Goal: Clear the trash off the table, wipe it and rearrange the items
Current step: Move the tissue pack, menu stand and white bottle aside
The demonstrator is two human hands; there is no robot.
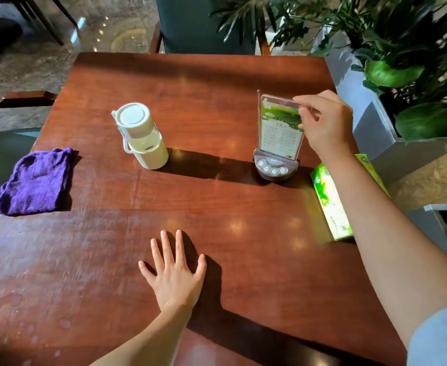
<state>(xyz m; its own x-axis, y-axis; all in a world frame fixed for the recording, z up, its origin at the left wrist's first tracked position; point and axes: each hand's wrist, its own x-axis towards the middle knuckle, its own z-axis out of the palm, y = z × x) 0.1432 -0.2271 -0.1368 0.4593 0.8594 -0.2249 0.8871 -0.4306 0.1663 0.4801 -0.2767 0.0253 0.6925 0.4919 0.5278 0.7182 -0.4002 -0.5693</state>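
A dark wooden table [190,202] stands in a room with a stone floor, green plants [391,48] in grey planters at the right side and a dark chair [204,25] behind the far edge. In the head view, which is the only one, the left hand [173,273] lies flat on the near part of the table with the fingers spread and holds nothing. The right hand [325,122] pinches the top edge of the clear menu stand [279,133], which stands upright on its round base near the right side. A white bottle [143,136] stands near the middle, well apart from the stand. A purple cloth [36,180] lies crumpled at the left edge, and a green tissue box [330,204] lies at the right edge, partly under the right forearm. I see no trash on the table, and the near left part shows wet marks, so I judge that clearing and wiping are done. Arranging the items appears to be the step in hand.
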